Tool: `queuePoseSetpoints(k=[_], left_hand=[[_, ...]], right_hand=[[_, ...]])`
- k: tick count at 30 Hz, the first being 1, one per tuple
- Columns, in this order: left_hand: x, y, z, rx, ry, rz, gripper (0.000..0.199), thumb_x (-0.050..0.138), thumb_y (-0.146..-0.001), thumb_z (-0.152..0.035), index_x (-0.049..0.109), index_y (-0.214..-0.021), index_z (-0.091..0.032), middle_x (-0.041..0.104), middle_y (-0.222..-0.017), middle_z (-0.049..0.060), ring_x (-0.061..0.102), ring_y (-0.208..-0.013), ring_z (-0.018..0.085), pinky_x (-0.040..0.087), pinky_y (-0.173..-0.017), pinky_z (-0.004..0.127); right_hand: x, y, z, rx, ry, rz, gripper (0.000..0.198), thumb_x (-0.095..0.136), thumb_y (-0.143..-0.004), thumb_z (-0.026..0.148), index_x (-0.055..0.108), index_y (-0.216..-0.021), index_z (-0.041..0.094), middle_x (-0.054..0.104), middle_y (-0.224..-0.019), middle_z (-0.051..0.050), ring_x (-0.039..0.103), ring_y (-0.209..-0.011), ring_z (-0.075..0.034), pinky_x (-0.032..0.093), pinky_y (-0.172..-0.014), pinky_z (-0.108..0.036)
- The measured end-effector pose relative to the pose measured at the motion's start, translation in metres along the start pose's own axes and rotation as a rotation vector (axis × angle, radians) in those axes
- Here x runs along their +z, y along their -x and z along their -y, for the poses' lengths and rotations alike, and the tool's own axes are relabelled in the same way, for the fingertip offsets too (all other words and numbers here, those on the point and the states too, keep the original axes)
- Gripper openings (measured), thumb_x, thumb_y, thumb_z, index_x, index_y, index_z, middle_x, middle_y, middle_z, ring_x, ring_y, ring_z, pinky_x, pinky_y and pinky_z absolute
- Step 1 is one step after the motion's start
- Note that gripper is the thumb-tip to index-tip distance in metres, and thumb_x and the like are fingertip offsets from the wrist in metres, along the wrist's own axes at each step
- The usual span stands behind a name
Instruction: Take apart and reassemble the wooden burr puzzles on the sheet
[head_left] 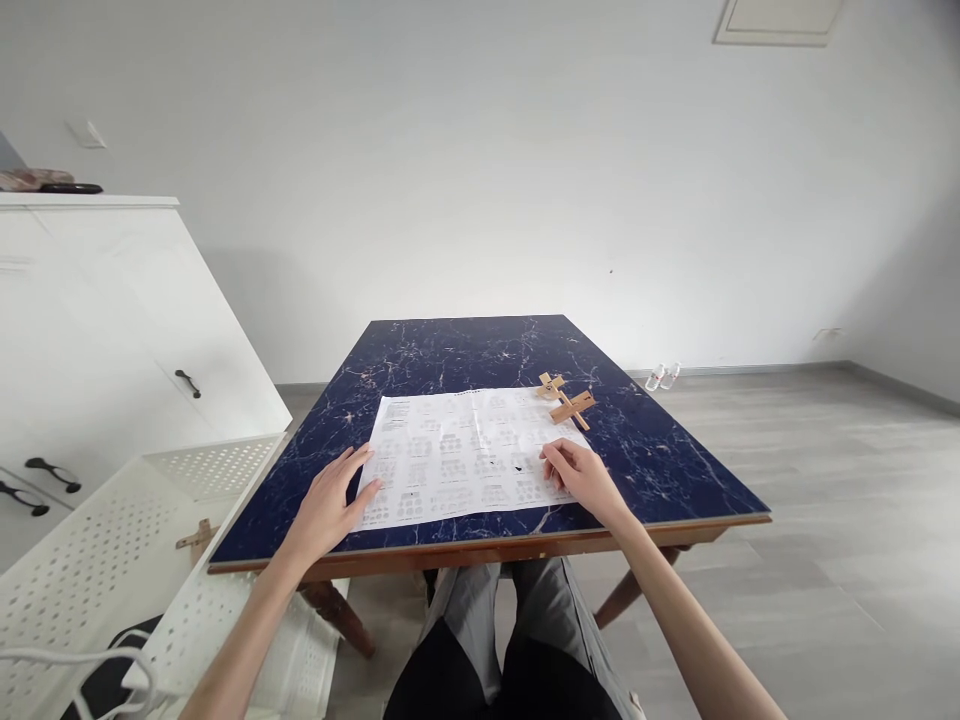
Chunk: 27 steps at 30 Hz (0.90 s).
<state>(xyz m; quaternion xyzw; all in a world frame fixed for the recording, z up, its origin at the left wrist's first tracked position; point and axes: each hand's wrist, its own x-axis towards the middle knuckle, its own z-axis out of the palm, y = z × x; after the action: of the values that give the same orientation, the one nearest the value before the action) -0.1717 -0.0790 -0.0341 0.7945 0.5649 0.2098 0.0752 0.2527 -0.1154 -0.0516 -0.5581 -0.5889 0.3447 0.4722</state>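
A large white printed sheet [427, 460] with rows of small grey figures lies on the dark blue marble-patterned table [465, 350]. Fold lines cross the paper. My left hand [330, 505] rests at its left edge, fingers apart, thumb on the paper. On the sheet's right side, my right hand [581, 478] has its fingers curled together; whether something small is inside is hidden. Just beyond it, a small wooden assembly of crossed flat pieces [574, 406] lies over the paper's upper right corner.
A white perforated bin [97, 510] stands left of the table, with a wooden piece [196, 540] and a white cable [82, 655] in it. Behind it is a white cabinet [112, 320]. Two small white items [663, 377] are by the far wall.
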Motion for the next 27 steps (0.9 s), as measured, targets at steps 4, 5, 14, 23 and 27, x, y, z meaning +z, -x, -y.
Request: queuePoseSetpoints(k=[4,5,14,23,27], left_hand=[[0.000,-0.001,0.002,0.039,-0.025,-0.015,0.069,0.042,-0.103,-0.070,0.063,-0.149,-0.024,0.055,-0.164,0.011,0.044,-0.157,0.039,0.037,-0.128,0.060],[0.000,-0.001,0.002,0.044,-0.027,-0.016,0.069,0.042,-0.103,-0.071,0.065,-0.148,-0.024,0.055,-0.164,0.011,0.044,-0.156,0.039,0.037,-0.128,0.060],[0.000,-0.001,0.002,0.060,-0.018,-0.015,0.068,0.043,-0.104,-0.070,0.066,-0.148,-0.023,0.060,-0.160,0.010,0.043,-0.157,0.039,0.037,-0.127,0.063],[0.004,0.000,0.006,0.050,-0.033,-0.045,0.066,0.046,-0.104,-0.068,0.064,-0.150,-0.023,0.055,-0.163,0.012,0.045,-0.156,0.040,0.039,-0.126,0.063],[0.005,0.000,0.009,0.059,-0.023,-0.036,0.064,0.046,-0.104,-0.066,0.063,-0.150,-0.025,0.056,-0.163,0.011,0.044,-0.157,0.039,0.038,-0.127,0.062]], right_hand=[[0.000,-0.001,-0.004,0.002,-0.005,0.007,0.053,0.053,-0.097,0.075,0.064,-0.088,0.024,0.072,-0.072,-0.001,0.058,-0.054,-0.017,0.045,-0.056,-0.029],[0.000,-0.001,-0.004,0.003,-0.004,0.009,0.053,0.053,-0.097,0.075,0.064,-0.088,0.024,0.072,-0.072,-0.001,0.058,-0.054,-0.017,0.045,-0.056,-0.029],[0.000,0.000,-0.002,0.006,0.023,0.007,0.055,0.052,-0.095,0.078,0.064,-0.087,0.024,0.072,-0.072,-0.002,0.059,-0.055,-0.018,0.046,-0.058,-0.030],[0.003,-0.005,0.001,-0.006,0.078,0.019,0.045,0.055,-0.097,0.066,0.067,-0.087,0.023,0.075,-0.073,-0.003,0.061,-0.054,-0.018,0.047,-0.057,-0.030],[0.008,-0.015,0.007,-0.004,0.099,0.012,0.032,0.062,-0.095,0.055,0.070,-0.089,0.024,0.077,-0.079,-0.003,0.063,-0.054,-0.018,0.049,-0.060,-0.032]])
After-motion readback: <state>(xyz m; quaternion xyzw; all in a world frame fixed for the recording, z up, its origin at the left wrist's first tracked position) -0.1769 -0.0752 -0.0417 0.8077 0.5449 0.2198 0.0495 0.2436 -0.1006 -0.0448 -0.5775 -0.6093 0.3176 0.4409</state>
